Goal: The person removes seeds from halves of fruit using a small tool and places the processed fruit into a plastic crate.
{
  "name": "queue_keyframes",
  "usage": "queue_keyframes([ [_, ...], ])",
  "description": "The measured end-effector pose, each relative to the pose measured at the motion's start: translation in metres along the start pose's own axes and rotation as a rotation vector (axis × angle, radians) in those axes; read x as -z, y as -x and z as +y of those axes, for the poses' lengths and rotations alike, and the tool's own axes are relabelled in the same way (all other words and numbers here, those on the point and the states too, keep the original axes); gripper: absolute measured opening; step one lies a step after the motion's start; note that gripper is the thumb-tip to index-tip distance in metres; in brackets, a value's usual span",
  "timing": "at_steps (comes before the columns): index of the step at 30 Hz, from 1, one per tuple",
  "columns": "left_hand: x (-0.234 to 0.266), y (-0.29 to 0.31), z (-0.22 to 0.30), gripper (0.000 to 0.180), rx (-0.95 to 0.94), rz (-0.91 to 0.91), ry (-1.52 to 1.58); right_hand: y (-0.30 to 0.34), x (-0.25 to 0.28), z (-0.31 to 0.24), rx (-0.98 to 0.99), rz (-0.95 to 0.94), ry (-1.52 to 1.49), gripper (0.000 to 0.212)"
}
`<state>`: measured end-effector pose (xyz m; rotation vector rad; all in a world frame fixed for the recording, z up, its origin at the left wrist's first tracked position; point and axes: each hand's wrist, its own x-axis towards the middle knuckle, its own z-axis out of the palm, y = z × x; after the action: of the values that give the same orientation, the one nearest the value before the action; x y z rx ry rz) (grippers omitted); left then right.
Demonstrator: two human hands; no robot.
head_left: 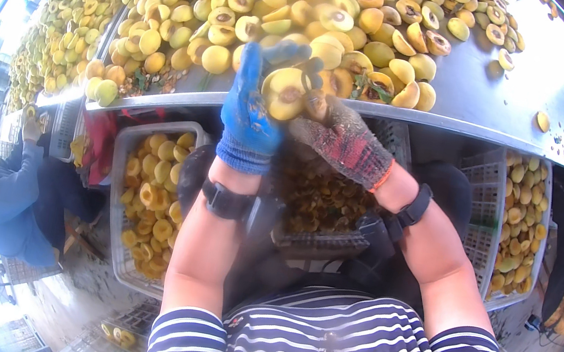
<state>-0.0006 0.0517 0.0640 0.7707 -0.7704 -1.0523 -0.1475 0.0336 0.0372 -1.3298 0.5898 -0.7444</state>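
Head view: fruit halves [216,59] on metal table [478,90], crates [478,210] below.

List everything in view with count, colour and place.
Stone-fruit halves: uncountable, yellow, across table
Metal table: at least one, silvery, ahead
Leaves: several, green, table edge
Plastic crates: at least two, pale, below table
Centre container: one, greyish, below table
Fabric: one, red, left
Workers: at least two, blue or dark clothing, both sides
Fruit half: one, yellow, between hands
Wristbands: two, black, own wrists
Striped shirt: one, navy/white, torso
Left hand: one, blue glove, centre
Right hand: one, grey-red glove, centre
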Motion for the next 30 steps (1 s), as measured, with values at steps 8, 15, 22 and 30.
queue_keyframes([
  [8, 0.020, -0.009, -0.020, 0.069, -0.205, -0.249, -0.415, 0.011, 0.008, -0.018, 0.112, 0.056, 1.072, 0.035],
  [15, 0.031, -0.011, -0.027, 0.079, -0.203, -0.182, -0.589, 0.011, 0.007, -0.009, 0.133, 0.065, 1.396, 0.026],
  [22, 0.025, -0.014, -0.002, 0.044, 0.485, -0.149, -0.092, 0.013, 0.002, 0.004, -0.065, 0.046, 1.243, 0.019],
  [30, 0.011, -0.005, -0.001, 0.048, 0.058, -0.275, -0.395, 0.009, 0.012, -0.009, 0.032, -0.085, 0.644, 0.024],
])
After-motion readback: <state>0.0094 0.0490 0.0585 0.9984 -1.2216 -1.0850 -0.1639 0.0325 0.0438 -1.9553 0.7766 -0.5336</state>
